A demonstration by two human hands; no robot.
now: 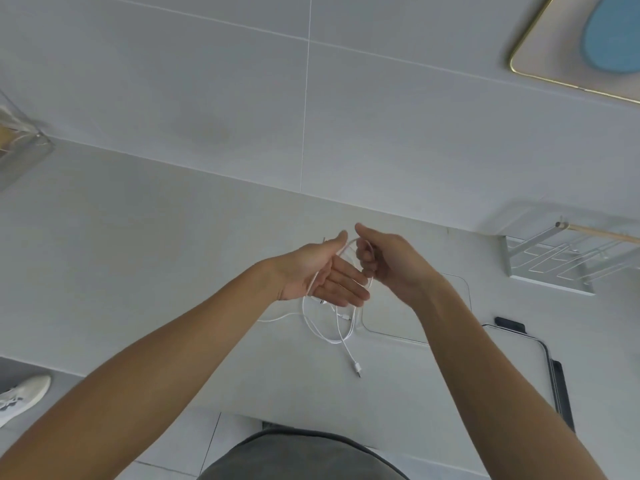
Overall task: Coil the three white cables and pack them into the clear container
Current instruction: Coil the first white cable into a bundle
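A white cable [346, 249] runs between my two hands above the white table [173, 271]. My left hand [322, 271] is palm up with straight fingers, and the cable loops across its palm. My right hand [388, 261] grips the cable in curled fingers just right of the left hand. The remaining white cable loops [322, 332] hang down and lie tangled on the table below the hands, with a plug end [356, 368] pointing toward me. A clear container [398, 337] sits on the table under my right forearm, partly hidden by it.
A clear lid with black latches [554, 368] lies at the right table edge. A white wire rack [547, 268] with a wooden stick stands at the back right. A clear box [20, 147] is at the far left. A white shoe [24, 393] is on the floor.
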